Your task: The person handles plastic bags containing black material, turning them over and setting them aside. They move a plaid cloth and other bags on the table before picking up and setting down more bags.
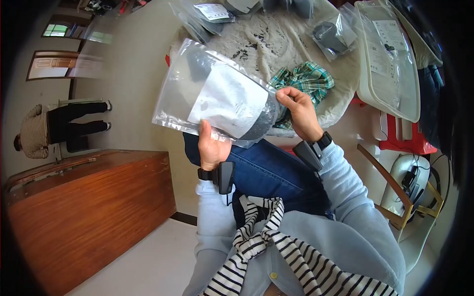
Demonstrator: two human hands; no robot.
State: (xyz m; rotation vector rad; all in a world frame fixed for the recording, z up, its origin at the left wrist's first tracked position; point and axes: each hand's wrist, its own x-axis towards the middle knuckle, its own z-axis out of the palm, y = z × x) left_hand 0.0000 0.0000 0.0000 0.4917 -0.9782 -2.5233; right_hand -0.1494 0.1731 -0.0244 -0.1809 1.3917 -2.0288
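While the person is sitting at a cloth-covered table (345, 89), both hands are gripping one clear plastic bag (195, 81), holding it tilted over the lap & the table's near edge. The L hand (213, 147) is clamping the bag's near edge, thumb on top; its fingers are going underneath, so can't tell how they're curled. The R hand (299, 109), apart from the L, is pinching the R edge btwn thumb & forefinger. A big white label (231, 101) is covering much of the bag's front, w/ dark grey contents (261, 126) showing at the R end. Just beyond the R hand, a green plaid cloth (311, 79) is lying crumpled; dark crumbs (252, 49) are dotting the table farther back. More bags (210, 19) are lying along the far side, & another filled bag (333, 39) is resting near a white plastic bin (395, 112). Off L, past a brown wooden cabinet (94, 212), another person (37, 128) is wearing a striped top & dark trousers.
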